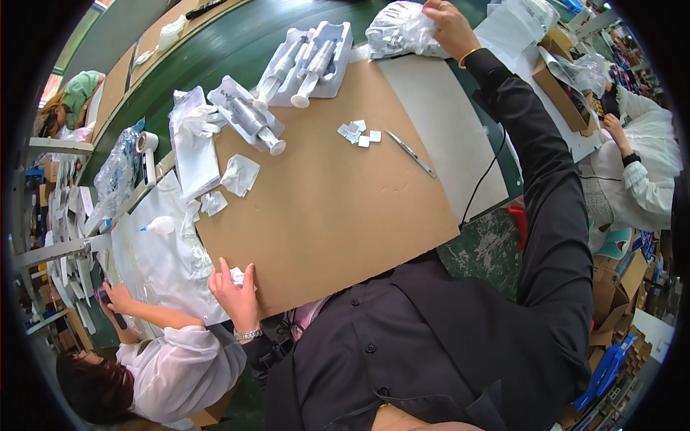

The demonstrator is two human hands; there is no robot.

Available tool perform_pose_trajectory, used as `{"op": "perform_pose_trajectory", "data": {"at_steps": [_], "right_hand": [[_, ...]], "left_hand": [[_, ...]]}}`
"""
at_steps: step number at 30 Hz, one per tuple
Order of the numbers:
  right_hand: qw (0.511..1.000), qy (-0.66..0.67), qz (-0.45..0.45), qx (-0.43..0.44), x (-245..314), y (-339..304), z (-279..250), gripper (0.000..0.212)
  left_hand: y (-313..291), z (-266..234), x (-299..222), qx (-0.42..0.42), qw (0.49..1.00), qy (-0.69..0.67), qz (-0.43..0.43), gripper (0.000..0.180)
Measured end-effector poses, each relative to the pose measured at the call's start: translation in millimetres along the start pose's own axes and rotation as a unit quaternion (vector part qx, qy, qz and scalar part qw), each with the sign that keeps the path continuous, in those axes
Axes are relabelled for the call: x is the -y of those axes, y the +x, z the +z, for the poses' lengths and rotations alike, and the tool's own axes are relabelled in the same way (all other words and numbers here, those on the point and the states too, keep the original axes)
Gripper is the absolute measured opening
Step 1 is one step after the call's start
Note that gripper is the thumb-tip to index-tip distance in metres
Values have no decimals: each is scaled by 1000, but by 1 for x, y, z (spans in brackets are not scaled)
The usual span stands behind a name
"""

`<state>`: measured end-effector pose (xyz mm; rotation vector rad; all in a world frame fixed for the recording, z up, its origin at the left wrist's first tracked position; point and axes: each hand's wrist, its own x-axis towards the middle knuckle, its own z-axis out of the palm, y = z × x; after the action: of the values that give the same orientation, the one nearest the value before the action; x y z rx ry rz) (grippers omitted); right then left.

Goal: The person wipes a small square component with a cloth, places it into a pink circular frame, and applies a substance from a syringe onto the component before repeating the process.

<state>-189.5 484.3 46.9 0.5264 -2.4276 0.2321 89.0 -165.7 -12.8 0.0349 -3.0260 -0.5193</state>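
Note:
My right hand (451, 29) is stretched to the far edge of the board, its fingers closed on a clear plastic bag (402, 32) full of whitish pieces. At the board's near left corner, my left hand (236, 298) has a small wad of white cloth (238, 277) between thumb and fingers. The brown cardboard sheet (323, 215) lies in front of me. On it are several small white squares (357, 133) and a slim silver pen-like tool (410, 153). Large syringes lie in white plastic trays, one tray (248, 115) at the left and others (316, 65) farther back.
Folded white cloths (195, 154) and a cloth piece (240, 174) lie left of the board. A small white bottle (159, 225) and a tape roll (146, 141) are farther left. A black cable (485, 176) runs at the right. Co-workers sit on both sides.

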Motion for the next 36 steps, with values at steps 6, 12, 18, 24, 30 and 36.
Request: {"op": "perform_pose_trajectory", "data": {"at_steps": [6,12,18,24,30,36], "right_hand": [[987,-49,110,106,92,16,-42,28],[977,87,135,141,161,15,-33,38],[987,101,89,84,213,7,33,25],[979,115,127,111,224,16,57,28],[980,135,96,110,228,11,57,25],[979,149,70,122,245,-3,42,23]], "left_hand": [[-3,-2,2,-4,1000,5,-5,66],[0,-3,-2,-8,1000,24,8,65],[-3,4,2,-26,999,19,14,64],[-5,5,4,-55,998,16,25,64],[-4,1,2,-47,999,6,22,65],[-8,1,1,-54,998,11,17,64]]}}
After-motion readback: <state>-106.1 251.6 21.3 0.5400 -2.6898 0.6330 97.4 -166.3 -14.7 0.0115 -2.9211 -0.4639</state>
